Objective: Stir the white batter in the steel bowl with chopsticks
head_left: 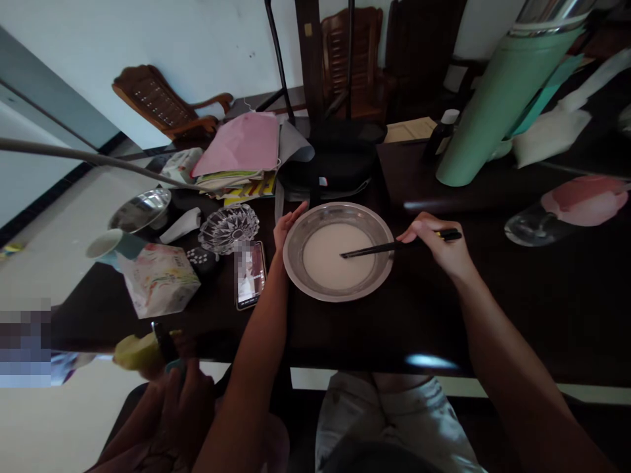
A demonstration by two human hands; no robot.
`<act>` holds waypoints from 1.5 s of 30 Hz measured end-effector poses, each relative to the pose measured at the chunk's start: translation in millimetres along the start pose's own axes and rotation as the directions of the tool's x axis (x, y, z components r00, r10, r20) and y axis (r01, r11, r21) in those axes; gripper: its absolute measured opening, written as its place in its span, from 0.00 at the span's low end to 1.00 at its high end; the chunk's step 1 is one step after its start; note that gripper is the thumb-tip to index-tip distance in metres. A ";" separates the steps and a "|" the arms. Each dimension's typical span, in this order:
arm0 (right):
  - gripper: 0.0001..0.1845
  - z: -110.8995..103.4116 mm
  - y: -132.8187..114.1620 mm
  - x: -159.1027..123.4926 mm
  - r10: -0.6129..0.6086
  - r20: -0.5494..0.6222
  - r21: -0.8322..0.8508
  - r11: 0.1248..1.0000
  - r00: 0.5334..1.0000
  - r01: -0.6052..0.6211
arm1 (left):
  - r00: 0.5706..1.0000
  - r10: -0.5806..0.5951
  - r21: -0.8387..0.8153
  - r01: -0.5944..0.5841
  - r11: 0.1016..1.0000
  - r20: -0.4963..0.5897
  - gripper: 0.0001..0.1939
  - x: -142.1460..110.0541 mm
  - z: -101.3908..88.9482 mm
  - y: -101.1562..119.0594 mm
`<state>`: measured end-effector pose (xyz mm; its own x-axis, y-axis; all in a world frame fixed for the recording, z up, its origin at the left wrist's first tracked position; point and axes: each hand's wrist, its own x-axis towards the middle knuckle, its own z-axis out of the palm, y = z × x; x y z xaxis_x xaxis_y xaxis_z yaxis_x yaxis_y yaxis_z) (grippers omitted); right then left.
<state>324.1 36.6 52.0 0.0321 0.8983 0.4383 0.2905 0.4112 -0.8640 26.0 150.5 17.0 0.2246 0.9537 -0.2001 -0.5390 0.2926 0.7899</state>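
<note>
A wide metal bowl (338, 297) stands on the dark table with a milky white liquid (325, 259) in it. My left hand (290, 225) holds the bowl at its left rim, fingers against the outer side. Closed round a pair of black chopsticks (377, 249), my right hand (436, 243) is to the right of the bowl. The chopsticks slant over the right rim, and their tips dip into the liquid near the middle.
On the left are a phone (250, 276), a glass dish (229, 228), a tissue pack (160, 279), a cup (111, 246) and another metal bowl (140, 210). A co-worker's hand (185, 387) holds a peeler-like tool by a yellow-green fruit (138, 353). A green thermos (507, 105) stands right.
</note>
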 end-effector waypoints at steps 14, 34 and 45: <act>0.17 2.8 -0.9 0.1 -0.003 0.105 0.003 1.000 0.994 0.002 | 1.000 -0.006 -0.003 0.006 1.000 0.000 0.29 0.8 -0.8 0.0; 0.19 1.7 -1.8 -0.7 0.020 0.064 0.033 0.999 0.998 -0.023 | 1.000 -0.003 -0.002 0.003 1.000 0.021 0.30 2.9 -3.6 -0.5; 0.20 2.0 -3.5 -0.2 0.033 0.057 0.018 0.999 0.998 -0.035 | 1.000 -0.009 0.014 0.009 1.000 0.010 0.31 2.1 -3.2 0.0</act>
<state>321.2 35.2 54.5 -0.0128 0.9189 0.3943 0.2719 0.3827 -0.8830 24.0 152.7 14.7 0.2379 0.9502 -0.2013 -0.5254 0.3002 0.7961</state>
